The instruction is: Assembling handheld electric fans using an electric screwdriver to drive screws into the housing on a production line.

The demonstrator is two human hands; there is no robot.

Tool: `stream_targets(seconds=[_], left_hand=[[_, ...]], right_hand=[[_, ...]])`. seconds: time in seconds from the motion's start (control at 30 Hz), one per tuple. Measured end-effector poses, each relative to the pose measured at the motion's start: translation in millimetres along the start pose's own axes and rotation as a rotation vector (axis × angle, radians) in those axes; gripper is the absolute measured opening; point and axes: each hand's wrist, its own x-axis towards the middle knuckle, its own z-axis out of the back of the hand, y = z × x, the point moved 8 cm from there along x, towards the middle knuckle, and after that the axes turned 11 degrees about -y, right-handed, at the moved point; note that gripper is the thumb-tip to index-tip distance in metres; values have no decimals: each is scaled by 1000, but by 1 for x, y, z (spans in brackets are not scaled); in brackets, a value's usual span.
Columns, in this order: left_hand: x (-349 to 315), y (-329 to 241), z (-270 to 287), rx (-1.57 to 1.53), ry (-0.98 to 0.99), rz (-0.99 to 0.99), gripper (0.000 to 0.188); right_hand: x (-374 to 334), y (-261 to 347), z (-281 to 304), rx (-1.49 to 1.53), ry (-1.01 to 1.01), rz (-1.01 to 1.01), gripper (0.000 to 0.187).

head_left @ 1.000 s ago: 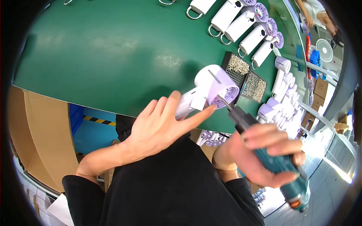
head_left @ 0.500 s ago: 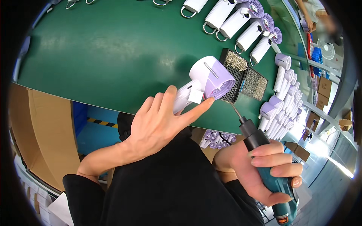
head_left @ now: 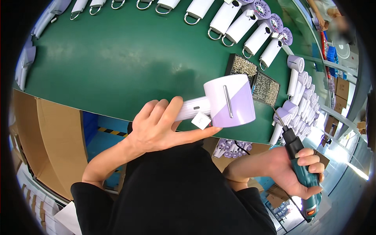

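My left hand (head_left: 158,129) is closed around the ribbed handle of a white and purple hair dryer housing (head_left: 231,102), its index finger stretched along the underside. The round head points right, with a long slot facing up. A small white square tag (head_left: 201,120) hangs by the handle. In my right hand (head_left: 299,170) is a teal and black electric screwdriver (head_left: 291,141). Its thin bit points up and left, apart from the housing, with the tip near the lower right side of the screw tray (head_left: 254,92).
Behind the housing lies a second black tray (head_left: 231,64) heaped with small screws. Several similar housings (head_left: 256,39) line the far edge of the green table (head_left: 117,66). More are stacked at the right (head_left: 299,90). An open cardboard box (head_left: 58,129) stands at the left below the table edge.
The housing has moved right and nearer me and turned, so its open end no longer shows. My right hand has drawn the screwdriver away to the right.
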Motion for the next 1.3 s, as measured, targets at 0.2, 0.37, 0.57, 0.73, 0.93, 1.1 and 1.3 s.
stream_targets(seconds=[0.2,0.37,0.57,0.73,0.93,1.1,1.3], left_hand=[[1,-1,-1,-20,-19,-13,68],[0,-1,-1,-6,-2,-12,58],[-2,-2,-1,-3,33,-34,58],[-2,-1,-2,3,56,-35,58],[-2,0,-3,9,56,-38,61],[-2,0,-4,22,61,-65,61],[-3,1,-5,12,84,-68,63]], right_hand=[[-2,-7,6,-30,-95,-13,43],[-3,-9,5,-53,-109,-3,43],[-3,-11,4,-75,-99,-10,42],[-3,-14,4,-54,-110,-42,42],[-4,-17,3,-55,-116,-56,41],[-6,-21,2,-53,-102,-88,41],[-6,-25,1,-49,-57,-114,41]])
